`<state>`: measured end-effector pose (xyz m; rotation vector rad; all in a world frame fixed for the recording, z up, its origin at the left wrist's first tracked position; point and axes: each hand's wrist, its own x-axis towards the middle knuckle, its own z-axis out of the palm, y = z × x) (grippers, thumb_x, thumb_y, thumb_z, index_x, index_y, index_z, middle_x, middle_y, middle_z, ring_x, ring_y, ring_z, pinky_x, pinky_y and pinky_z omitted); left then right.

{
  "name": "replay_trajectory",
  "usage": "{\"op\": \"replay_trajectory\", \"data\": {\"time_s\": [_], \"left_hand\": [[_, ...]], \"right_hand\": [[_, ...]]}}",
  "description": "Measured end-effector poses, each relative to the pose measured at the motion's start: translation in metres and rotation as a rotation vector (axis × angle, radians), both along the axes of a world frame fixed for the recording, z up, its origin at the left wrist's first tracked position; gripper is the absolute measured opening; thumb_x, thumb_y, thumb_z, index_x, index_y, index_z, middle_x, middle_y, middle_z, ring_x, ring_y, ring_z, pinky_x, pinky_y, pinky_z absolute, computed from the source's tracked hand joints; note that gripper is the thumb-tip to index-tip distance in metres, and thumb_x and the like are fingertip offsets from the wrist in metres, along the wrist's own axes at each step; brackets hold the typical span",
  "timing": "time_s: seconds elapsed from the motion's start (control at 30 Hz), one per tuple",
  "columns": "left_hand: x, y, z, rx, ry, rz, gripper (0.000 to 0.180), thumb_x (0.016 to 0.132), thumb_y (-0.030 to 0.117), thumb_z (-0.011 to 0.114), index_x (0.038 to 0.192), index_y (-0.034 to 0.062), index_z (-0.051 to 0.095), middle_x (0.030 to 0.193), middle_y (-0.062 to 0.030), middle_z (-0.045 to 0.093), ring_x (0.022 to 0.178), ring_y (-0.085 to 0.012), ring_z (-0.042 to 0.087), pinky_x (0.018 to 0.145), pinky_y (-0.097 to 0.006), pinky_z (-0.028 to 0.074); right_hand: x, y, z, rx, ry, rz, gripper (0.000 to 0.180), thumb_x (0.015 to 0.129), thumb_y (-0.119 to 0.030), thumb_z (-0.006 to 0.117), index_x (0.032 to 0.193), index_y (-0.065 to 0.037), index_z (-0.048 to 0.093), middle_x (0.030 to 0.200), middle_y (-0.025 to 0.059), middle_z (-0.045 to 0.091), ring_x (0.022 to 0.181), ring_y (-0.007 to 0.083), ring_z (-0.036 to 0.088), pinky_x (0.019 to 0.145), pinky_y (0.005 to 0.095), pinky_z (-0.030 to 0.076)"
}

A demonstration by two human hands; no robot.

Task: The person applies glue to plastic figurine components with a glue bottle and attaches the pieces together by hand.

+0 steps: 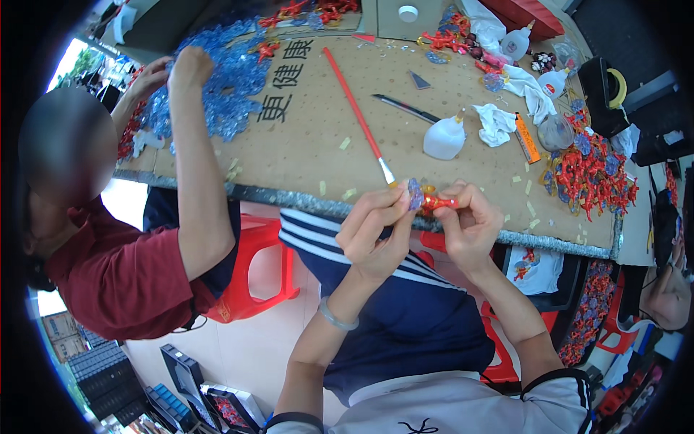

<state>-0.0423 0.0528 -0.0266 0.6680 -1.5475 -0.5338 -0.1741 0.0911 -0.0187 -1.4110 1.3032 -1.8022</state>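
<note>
My left hand (pixel 377 226) pinches the bluish-purple clear end of a small red figurine (pixel 437 203) just above the table's near edge. At its red end, the fingers of my right hand (pixel 471 226) are closed on the same piece. Its exact shape is partly hidden by my fingers. Beyond my left hand lies a red-handled paintbrush (pixel 354 108), its pale tip close to my fingers. A white squeeze bottle (pixel 444 137) stands a little past my hands, with a black pen-like knife (pixel 406 108) behind it.
A pile of red figurines (pixel 589 173) covers the table's right end. Crumpled white tissue (pixel 495 124) and an orange box (pixel 527 139) lie nearer. At left, a co-worker in a dark red shirt (pixel 123 278) reaches over a heap of clear blue pieces (pixel 224 87).
</note>
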Motion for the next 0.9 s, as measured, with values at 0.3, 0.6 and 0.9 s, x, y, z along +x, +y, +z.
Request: {"op": "replay_trajectory", "data": {"time_s": [0.3, 0.6, 0.9], "left_hand": [[-0.005, -0.015, -0.006, 0.119, -0.013, -0.062, 0.019, 0.071, -0.009, 0.075, 0.079, -0.0057, 0.058, 0.087, -0.0175, 0.065, 0.08, -0.0233, 0.066, 0.071, -0.029, 0.054], [-0.003, -0.017, -0.007, 0.185, 0.022, -0.087, 0.017, 0.067, -0.014, 0.073, 0.079, -0.0075, 0.063, 0.087, -0.0188, 0.066, 0.079, -0.024, 0.068, 0.071, -0.029, 0.054], [0.002, -0.016, -0.009, 0.14, -0.019, -0.109, 0.021, 0.071, -0.007, 0.077, 0.079, -0.005, 0.059, 0.088, -0.0176, 0.065, 0.083, -0.0221, 0.067, 0.072, -0.027, 0.054]], "right_hand": [[-0.004, -0.012, -0.002, 0.016, 0.131, -0.084, 0.018, 0.07, 0.012, 0.064, 0.064, 0.003, 0.05, 0.065, 0.014, 0.06, 0.055, 0.0194, 0.054, 0.049, 0.0259, 0.041], [-0.005, -0.011, -0.002, 0.031, 0.14, -0.086, 0.017, 0.066, 0.015, 0.061, 0.063, 0.003, 0.05, 0.062, 0.0134, 0.061, 0.054, 0.0207, 0.055, 0.049, 0.0269, 0.043], [-0.002, -0.01, -0.001, -0.008, 0.144, -0.092, 0.018, 0.063, 0.016, 0.06, 0.06, 0.002, 0.05, 0.062, 0.0138, 0.06, 0.053, 0.0212, 0.053, 0.048, 0.0272, 0.042]]}}
